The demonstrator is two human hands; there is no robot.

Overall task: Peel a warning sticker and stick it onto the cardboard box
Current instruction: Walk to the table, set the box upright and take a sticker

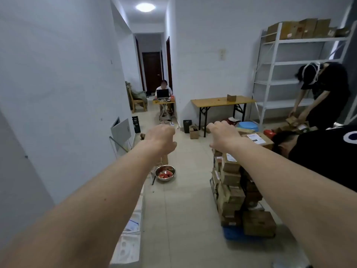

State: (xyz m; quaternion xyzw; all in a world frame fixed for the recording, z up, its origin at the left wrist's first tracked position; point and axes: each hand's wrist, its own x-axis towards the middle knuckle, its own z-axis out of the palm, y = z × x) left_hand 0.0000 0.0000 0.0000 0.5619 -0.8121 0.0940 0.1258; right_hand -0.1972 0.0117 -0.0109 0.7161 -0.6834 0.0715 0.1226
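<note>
Both my arms stretch straight out in front of me at chest height. My left hand (pixel 161 137) is curled into a loose fist with the back toward me, and nothing shows in it. My right hand (pixel 222 135) is curled the same way, about a hand's width to the right. A stack of cardboard boxes (pixel 231 190) stands on the floor below my right forearm, several with white labels. No warning sticker is visible in either hand.
A steel bowl of watermelon (pixel 165 173) sits on the tiled floor. A wooden folding table (pixel 222 102) stands against the far wall, white shelving (pixel 274 74) at right. One person bends over boxes at right; another sits at a laptop down the corridor.
</note>
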